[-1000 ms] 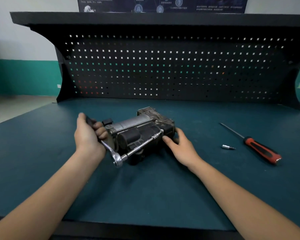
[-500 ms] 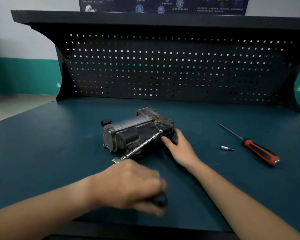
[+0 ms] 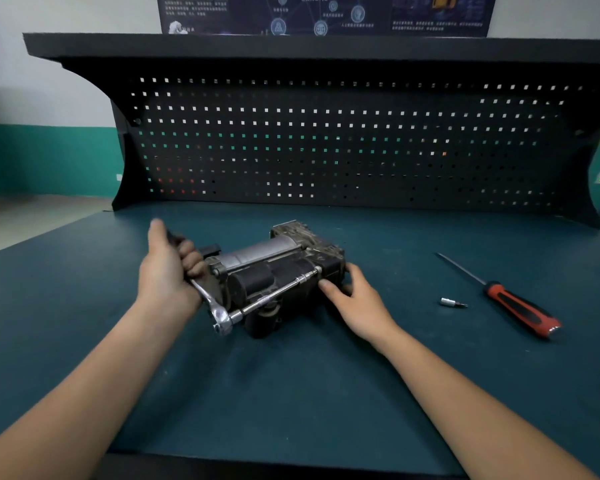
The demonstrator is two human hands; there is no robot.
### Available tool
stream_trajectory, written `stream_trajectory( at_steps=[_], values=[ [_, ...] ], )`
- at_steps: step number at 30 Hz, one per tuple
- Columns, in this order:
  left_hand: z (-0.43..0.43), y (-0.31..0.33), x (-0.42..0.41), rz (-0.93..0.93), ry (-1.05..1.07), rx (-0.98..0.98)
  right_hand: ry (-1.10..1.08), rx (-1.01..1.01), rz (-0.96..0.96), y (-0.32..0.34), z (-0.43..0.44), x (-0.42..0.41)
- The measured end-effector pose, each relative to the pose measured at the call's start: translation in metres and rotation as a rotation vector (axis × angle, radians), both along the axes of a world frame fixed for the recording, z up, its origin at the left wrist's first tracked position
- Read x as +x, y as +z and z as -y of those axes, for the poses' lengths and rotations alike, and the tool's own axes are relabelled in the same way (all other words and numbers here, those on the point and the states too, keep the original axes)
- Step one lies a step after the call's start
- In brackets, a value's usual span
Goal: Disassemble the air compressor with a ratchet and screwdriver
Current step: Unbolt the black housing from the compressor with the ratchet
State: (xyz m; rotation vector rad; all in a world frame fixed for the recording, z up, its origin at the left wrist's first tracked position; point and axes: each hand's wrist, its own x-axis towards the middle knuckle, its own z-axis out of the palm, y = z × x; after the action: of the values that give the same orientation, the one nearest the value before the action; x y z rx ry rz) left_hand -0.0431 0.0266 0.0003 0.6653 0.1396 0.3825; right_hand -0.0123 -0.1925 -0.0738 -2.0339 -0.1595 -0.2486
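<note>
A dark air compressor [image 3: 278,268] lies on its side in the middle of the teal bench top [image 3: 291,393]. A chrome ratchet [image 3: 219,313] with a long extension bar [image 3: 278,292] runs along the compressor's near side to a bolt at its right end. My left hand [image 3: 167,268] grips the ratchet's black handle, which points up and away at the compressor's left end. My right hand [image 3: 354,299] rests against the compressor's right end, fingers relaxed and thumb on its near side.
A red-and-black screwdriver [image 3: 520,306] lies on the bench to the right, with a small silver bit socket [image 3: 452,302] beside it. A black pegboard [image 3: 326,143] with a shelf above it closes off the back of the bench.
My left hand has swung the ratchet handle from near the bench's front edge back up to the compressor's left end. The right hand and compressor have stayed in place.
</note>
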Motion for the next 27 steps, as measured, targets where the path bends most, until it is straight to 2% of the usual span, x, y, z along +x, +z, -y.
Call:
stream_trajectory(
  at_steps=[1,2,4,6,7,8,10,12,14,15,17,18,19,24,27],
  values=[
    [0.008,0.008,-0.008,0.119,0.045,0.131,0.003,0.001,-0.001,0.0,0.0,0.0],
    [0.016,0.014,-0.02,0.292,0.103,0.341,0.006,0.006,-0.002,0.0,0.0,0.0],
    [0.03,0.021,-0.047,0.753,0.279,0.982,0.006,0.016,-0.001,0.0,0.0,0.001],
    [0.037,0.012,-0.061,1.275,0.218,1.574,-0.003,0.015,0.004,0.0,0.0,0.001],
    [0.039,0.006,-0.064,1.415,0.071,1.75,-0.007,0.013,0.004,0.0,0.0,0.002],
    [0.039,-0.001,-0.065,1.479,-0.027,1.861,-0.009,0.015,0.003,0.0,0.0,0.002],
    [0.038,-0.012,-0.066,1.514,-0.056,1.922,-0.014,0.018,0.0,-0.001,0.0,0.003],
    [0.033,-0.02,-0.063,1.504,0.011,1.809,-0.021,0.015,0.0,-0.002,0.0,0.002],
    [0.027,-0.016,-0.059,1.323,0.122,1.634,-0.015,0.025,0.001,-0.001,0.0,0.002],
    [0.026,-0.009,-0.057,1.142,0.175,1.471,-0.01,0.033,-0.001,-0.001,0.0,0.001],
    [0.027,0.009,-0.051,0.725,0.13,0.95,-0.002,0.043,-0.004,0.0,0.0,0.001],
    [0.025,0.015,-0.044,0.581,0.069,0.73,-0.001,0.041,-0.002,0.0,0.0,0.001],
    [0.022,0.019,-0.036,0.464,0.04,0.601,-0.002,0.037,0.0,0.0,0.0,0.0],
    [-0.006,0.011,0.001,0.014,-0.044,0.169,-0.004,0.024,0.004,0.001,0.0,0.0],
    [-0.013,-0.001,0.011,-0.119,-0.092,-0.034,0.0,0.027,0.003,0.001,0.0,0.0]
  ],
)
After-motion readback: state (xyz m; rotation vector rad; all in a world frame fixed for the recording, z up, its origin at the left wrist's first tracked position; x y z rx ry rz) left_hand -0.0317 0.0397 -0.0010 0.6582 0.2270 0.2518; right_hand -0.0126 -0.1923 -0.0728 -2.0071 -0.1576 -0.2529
